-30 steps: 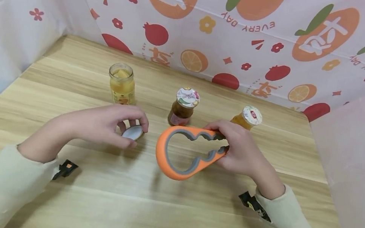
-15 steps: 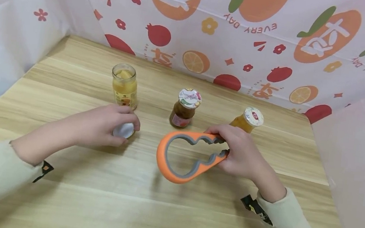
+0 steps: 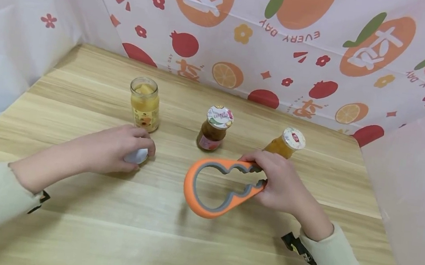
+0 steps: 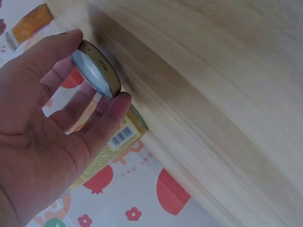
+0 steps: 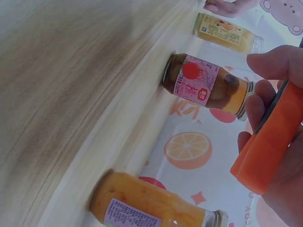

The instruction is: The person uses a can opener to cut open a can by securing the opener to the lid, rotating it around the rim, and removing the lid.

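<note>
My left hand (image 3: pixel 114 150) pinches a jar lid (image 4: pixel 97 70) by its edge between thumb and fingers, low over the wooden table. The lid's pale inside faces the palm, and its gold rim reads "OPEN" in the left wrist view. Just behind this hand stands a lidless glass jar (image 3: pixel 146 109) of yellow fruit. On the right, my right hand (image 3: pixel 279 182) grips the handles of an orange jar opener (image 3: pixel 190 187) with a grey toothed inner edge. Its loop points left, above the table, with nothing inside it.
A dark jar (image 3: pixel 210 136) with a printed white lid stands upright at the middle. Behind my right hand is a lidded jar of orange contents (image 3: pixel 279 147), partly hidden in the head view. A fruit-print curtain (image 3: pixel 247 44) borders the table (image 3: pixel 166 250) at the back.
My left hand has moved left and slightly down toward the table with the lid, away from the jar opener. The right hand and jar opener have barely shifted.
</note>
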Available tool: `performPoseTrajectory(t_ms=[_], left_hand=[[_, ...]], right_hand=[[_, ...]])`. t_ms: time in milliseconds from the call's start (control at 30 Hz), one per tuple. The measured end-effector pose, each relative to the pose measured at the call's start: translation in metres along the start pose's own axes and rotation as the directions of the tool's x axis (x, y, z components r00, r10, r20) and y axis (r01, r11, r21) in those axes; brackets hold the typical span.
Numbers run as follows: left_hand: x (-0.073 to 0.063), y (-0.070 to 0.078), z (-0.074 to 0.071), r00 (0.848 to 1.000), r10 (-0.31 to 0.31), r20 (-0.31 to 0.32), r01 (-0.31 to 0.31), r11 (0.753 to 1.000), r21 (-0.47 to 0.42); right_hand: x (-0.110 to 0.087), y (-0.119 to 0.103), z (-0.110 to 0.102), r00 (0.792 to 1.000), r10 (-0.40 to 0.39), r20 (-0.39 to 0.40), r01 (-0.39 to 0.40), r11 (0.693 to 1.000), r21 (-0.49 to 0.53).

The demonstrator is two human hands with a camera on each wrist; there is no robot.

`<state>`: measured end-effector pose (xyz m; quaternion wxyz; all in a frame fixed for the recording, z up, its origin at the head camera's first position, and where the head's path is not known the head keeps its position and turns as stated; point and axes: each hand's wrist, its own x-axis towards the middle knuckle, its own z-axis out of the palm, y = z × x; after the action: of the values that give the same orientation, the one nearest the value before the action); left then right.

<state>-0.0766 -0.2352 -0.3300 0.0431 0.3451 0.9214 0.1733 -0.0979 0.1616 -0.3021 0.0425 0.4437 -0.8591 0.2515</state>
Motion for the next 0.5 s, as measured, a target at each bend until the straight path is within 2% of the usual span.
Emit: performPoseTrajectory(t_ms=[267,500], left_hand=[[-0.0015,-0.0030,0.0034,1.000,-0.006,0.009,0.006,0.999,0.046],[-0.0001,-0.0049,0.0061,1.000,0.014,0.003,-0.014,0.996,0.086]], right_hand=[[-0.0035,0.0022,0.0012,1.000,0.014,0.013,-0.014,1.000,0.003],[-0.0060,0.0022,0.0012,1.000,0.010,0.011,-0.010,1.000,0.000]])
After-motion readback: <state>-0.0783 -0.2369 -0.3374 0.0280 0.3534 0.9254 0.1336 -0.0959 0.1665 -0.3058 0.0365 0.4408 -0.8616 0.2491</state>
